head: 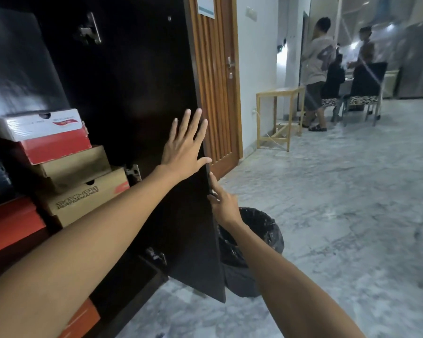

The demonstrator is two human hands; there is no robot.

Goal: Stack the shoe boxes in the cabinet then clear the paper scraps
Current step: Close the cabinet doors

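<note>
Marble floor, bin point(254, 242) behind door point(137, 98); left hand point(185, 145) flat, fingers spread, steadying it while right hand point(221, 203) seemingly pinches its edge, boxes point(66, 167) stacked inside

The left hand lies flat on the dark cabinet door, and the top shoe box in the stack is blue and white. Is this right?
Not quite. In the head view the left hand does lie flat on the cabinet door, but the top shoe box is red and white, not blue.
</note>
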